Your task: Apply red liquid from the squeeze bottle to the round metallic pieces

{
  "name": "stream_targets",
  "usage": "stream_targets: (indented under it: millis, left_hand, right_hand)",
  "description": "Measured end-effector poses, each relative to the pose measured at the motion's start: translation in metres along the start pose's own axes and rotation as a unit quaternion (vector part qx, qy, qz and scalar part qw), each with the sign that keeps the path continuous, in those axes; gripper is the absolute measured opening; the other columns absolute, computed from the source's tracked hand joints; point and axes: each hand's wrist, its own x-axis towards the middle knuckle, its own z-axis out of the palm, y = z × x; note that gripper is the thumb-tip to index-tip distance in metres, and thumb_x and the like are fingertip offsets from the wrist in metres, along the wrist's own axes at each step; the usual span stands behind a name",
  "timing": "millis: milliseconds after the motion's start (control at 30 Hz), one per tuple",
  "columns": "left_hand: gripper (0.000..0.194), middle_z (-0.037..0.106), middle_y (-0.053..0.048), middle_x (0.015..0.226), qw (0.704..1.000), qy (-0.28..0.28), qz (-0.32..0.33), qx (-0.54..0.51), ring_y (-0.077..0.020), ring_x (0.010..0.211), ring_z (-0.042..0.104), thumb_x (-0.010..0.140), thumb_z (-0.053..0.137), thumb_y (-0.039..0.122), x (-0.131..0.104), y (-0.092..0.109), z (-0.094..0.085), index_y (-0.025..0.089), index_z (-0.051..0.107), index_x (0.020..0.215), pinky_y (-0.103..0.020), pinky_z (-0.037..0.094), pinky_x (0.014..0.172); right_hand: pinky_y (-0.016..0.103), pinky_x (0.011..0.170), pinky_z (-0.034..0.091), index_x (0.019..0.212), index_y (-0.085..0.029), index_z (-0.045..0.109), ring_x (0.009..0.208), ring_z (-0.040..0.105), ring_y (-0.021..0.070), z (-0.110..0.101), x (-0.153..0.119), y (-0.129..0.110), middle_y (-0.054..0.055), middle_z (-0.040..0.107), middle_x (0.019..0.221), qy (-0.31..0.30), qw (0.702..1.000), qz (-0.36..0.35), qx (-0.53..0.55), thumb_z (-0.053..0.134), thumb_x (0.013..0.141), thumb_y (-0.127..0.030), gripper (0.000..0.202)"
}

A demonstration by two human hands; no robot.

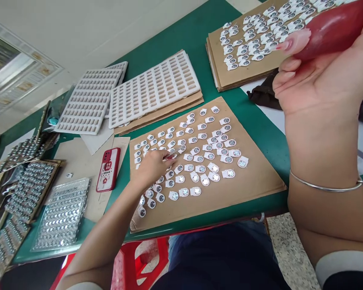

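A brown cardboard sheet [248, 181] lies in front of me, bearing rows of small white tags [195, 191] with round silvery pieces. My left hand [155, 164] is over its left half, fingers pinched on slim metal tweezers [176, 152] whose tips are among the tags. Raised at the upper right, my right hand [323, 76] is wrapped round a red squeeze bottle [335, 32] with a pale pink cap and narrow nozzle pointing left. Behind the bottle, more tags lie on a second stack of cardboard [214, 60].
White slotted trays [154, 90] [87, 100] stand at the back left. A red-cased phone [108, 169] lies left of the cardboard. Further left are a clear plastic tray [63, 213] and boards of shiny pieces [33, 187]. A red stool [133, 266] shows below the green table [260, 137].
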Motion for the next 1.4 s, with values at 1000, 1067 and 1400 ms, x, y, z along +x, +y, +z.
stream_targets:
  millis: [1000,1067,1400]
  left_hand:
    - [0.026,0.059,-0.002,0.078,0.790,0.224,0.066,-0.567,-0.0089,0.063,0.051,0.084,0.053,0.043,-0.005,-0.032,-0.011,0.021,0.066,0.085,-0.021,0.044,0.060]
    - [0.027,0.060,-0.001,0.073,0.817,0.219,0.058,-0.530,-0.0080,0.056,0.052,0.085,0.052,0.043,-0.010,-0.033,-0.011,0.020,0.065,0.089,-0.021,0.044,0.056]
    - [0.019,0.069,-0.005,0.089,0.887,0.108,0.066,-0.445,-0.0184,0.080,0.065,0.080,0.058,0.035,-0.022,-0.024,-0.003,0.017,0.065,0.081,-0.032,0.054,0.075]
  right_hand:
    - [0.020,0.036,0.033,0.068,-0.019,0.049,0.048,0.057,0.0107,0.058,-0.043,0.024,-0.003,0.046,0.055,0.014,0.993,0.058,0.099,0.050,0.078,-0.050,0.033]
    - [0.020,0.035,0.031,0.071,-0.020,0.048,0.047,0.056,0.0107,0.066,-0.048,0.032,-0.004,0.047,0.055,-0.002,0.994,0.073,0.077,0.053,0.075,-0.049,0.030]
    - [0.024,0.035,0.034,0.074,-0.023,0.047,0.051,0.061,0.0147,0.115,-0.085,0.059,-0.002,0.055,0.055,-0.196,0.968,0.067,-0.143,0.048,0.079,-0.052,0.029]
